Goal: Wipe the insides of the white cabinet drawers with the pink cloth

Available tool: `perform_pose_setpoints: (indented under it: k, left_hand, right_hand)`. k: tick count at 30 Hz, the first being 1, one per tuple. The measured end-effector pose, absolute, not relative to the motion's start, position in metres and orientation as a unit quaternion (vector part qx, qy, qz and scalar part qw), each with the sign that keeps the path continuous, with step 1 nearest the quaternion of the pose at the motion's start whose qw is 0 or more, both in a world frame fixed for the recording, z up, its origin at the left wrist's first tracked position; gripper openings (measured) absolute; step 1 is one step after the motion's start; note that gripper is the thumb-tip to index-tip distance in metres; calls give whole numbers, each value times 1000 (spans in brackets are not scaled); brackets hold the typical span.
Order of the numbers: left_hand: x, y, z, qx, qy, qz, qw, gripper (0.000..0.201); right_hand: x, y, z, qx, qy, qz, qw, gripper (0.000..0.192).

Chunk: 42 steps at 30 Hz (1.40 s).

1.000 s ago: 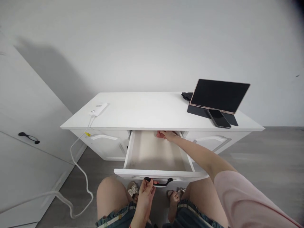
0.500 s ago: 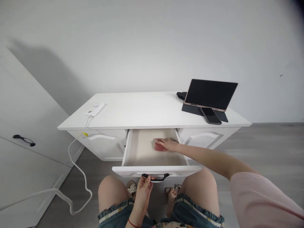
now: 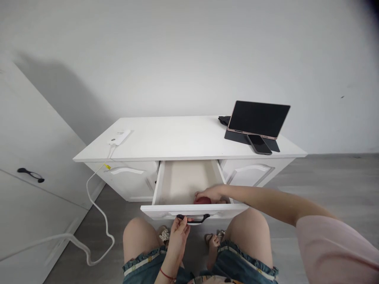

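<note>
A white drawer (image 3: 185, 177) stands pulled out from the middle of the white cabinet. My left hand (image 3: 179, 230) has its fingers wrapped round the left part of the black drawer handle (image 3: 199, 220). Inside the drawer, near its front right, my right hand (image 3: 211, 193) is closed over a small red object (image 3: 203, 200). The object's kind is hard to make out, as the hand and the drawer front hide part of it.
On the cabinet top (image 3: 166, 138) a tablet (image 3: 259, 118) leans at the right, with a phone (image 3: 259, 144) before it and a black item (image 3: 224, 120) behind. A white power strip (image 3: 119, 137) lies left, its cord (image 3: 102, 213) hanging down. A wardrobe (image 3: 35, 138) stands left.
My right hand has moved with the red object from the middle right of the drawer toward its front. My left hand stays on the handle, and the drawer looks about as far out.
</note>
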State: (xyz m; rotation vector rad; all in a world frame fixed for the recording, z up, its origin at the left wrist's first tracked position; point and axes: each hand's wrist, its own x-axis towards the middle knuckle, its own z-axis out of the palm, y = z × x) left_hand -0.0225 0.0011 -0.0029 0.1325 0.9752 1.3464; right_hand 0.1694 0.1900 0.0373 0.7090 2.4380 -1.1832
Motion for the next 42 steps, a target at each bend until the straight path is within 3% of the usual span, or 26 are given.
perform_pose_setpoints:
  k: [14, 23, 28, 31, 36, 39, 42]
  left_hand:
    - [-21, -1, 9, 54, 435, 600, 669, 31]
    - [-21, 1, 12, 51, 443, 596, 668, 35]
    - [-21, 1, 10, 56, 436, 597, 671, 34]
    - [-22, 1, 7, 59, 439, 598, 667, 31]
    - [-23, 1, 0, 77, 435, 597, 670, 27]
    - [-23, 1, -6, 72, 426, 605, 669, 28]
    - [-24, 2, -9, 55, 420, 615, 665, 30]
  right_hand:
    - [160, 188, 34, 331, 689, -595, 247, 70]
    - [166, 194, 45, 378, 594, -670, 235, 67]
    - [164, 196, 64, 349, 567, -707, 238, 55]
    - [163, 193, 83, 347, 561, -730, 179, 54]
    - [172, 182, 135, 326, 600, -731, -9, 58]
    - [178, 161, 165, 320, 669, -666, -78, 56]
    - [178, 131, 175, 338, 767, -537, -93, 60]
